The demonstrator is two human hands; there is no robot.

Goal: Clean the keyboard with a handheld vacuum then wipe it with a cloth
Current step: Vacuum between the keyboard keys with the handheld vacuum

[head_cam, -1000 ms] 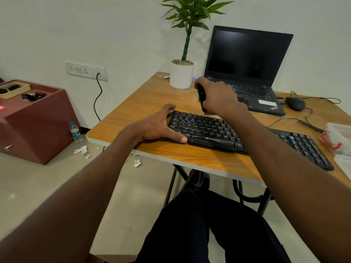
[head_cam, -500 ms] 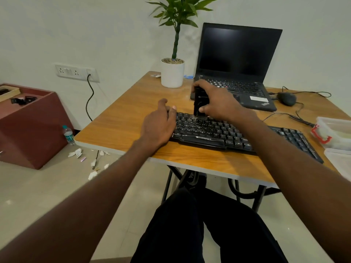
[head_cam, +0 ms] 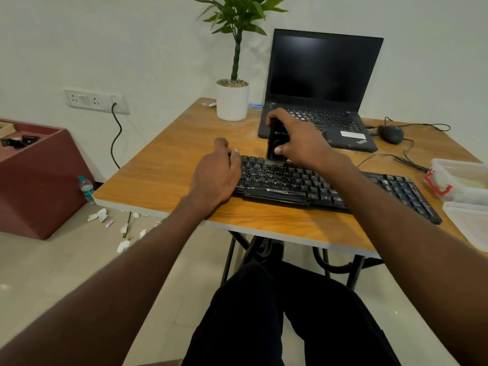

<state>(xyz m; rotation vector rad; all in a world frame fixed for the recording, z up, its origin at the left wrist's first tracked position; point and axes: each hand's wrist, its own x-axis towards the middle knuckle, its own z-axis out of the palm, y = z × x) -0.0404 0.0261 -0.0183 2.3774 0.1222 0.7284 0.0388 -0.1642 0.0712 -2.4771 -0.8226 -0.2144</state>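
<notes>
On the floor at far left: one red-brown cabinet (head_cam: 39, 178), one water bottle (head_cam: 86, 188) against the wall, several paper scraps (head_cam: 98, 215). One wall socket strip (head_cam: 96, 101), one black cable (head_cam: 116, 138) hanging from it. One wooden table (head_cam: 169, 165). One potted plant (head_cam: 232, 101) at its back edge. Left hand (head_cam: 215, 175) rests on the left end of one black keyboard (head_cam: 317, 184), fingers loosely curled over its edge, grasping nothing. Right hand (head_cam: 303, 142) wraps around one black handheld vacuum (head_cam: 274, 143), held upright, nozzle touching the keyboard's top key rows. One open laptop (head_cam: 322, 85) behind, screen dark. One mouse (head_cam: 390, 133) with cord. One clear plastic box (head_cam: 459, 180), red clip, at right edge.
</notes>
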